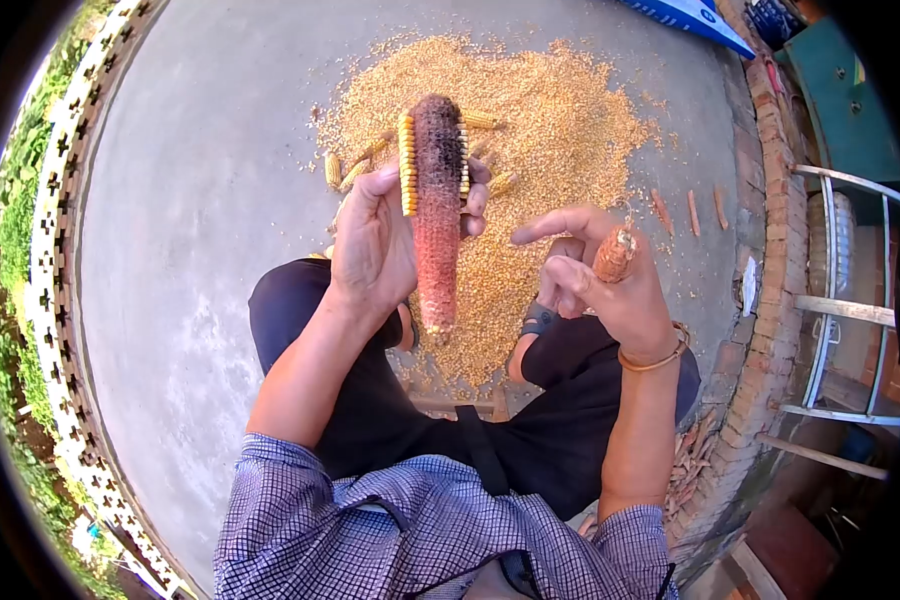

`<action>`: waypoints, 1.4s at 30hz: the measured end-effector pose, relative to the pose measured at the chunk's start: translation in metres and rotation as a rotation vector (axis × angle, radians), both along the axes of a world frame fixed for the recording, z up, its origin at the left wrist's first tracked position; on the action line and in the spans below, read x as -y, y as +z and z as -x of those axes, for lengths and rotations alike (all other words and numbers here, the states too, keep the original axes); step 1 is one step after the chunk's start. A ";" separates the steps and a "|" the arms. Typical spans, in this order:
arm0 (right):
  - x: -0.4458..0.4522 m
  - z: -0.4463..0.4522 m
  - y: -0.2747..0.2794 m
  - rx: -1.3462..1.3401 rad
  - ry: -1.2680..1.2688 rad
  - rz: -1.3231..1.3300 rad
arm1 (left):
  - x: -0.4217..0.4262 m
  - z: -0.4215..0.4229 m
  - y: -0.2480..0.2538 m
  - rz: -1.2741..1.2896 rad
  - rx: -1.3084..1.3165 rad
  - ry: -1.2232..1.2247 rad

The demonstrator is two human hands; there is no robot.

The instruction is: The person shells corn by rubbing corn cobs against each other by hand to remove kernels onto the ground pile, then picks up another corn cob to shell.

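My left hand grips a partly shelled ear of corn, held up in front of me. Yellow kernels remain in rows along both its sides, while the middle strip is bare, dark at the top and reddish below. To the right of it, my right hand is closed around a short bare corncob, its rough end pointing up. The right index finger stretches left towards the ear without touching it. Beneath both hands spreads a heap of loose corn kernels. Several ears of corn lie on its left part, some hidden behind my left hand.
Several bare cobs lie on the concrete floor to the right, and more cobs pile up by the brick edging. A metal rack stands beyond. A blue sack is at the top right.
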State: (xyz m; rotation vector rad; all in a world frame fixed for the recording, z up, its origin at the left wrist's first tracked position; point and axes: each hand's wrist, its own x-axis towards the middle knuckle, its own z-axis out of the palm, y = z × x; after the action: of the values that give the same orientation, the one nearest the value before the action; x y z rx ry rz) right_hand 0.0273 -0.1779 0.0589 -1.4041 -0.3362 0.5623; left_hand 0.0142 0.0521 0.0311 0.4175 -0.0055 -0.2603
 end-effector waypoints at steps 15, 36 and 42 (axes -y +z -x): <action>-0.018 -0.005 -0.022 -0.077 -0.367 -0.044 | 0.010 0.007 -0.004 -0.003 -0.039 -0.160; -0.021 -0.004 -0.020 -0.134 -0.293 -0.016 | 0.031 0.013 -0.004 -0.387 -0.151 -0.280; -0.014 -0.006 -0.014 -0.102 -0.345 -0.120 | 0.024 0.016 -0.001 -0.500 -0.120 -0.364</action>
State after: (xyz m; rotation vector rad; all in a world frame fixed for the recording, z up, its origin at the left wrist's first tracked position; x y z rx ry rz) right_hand 0.0330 -0.1642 0.0449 -1.2760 -0.0411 0.3228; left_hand -0.0014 0.0276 0.0303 0.8995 0.1041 -0.6516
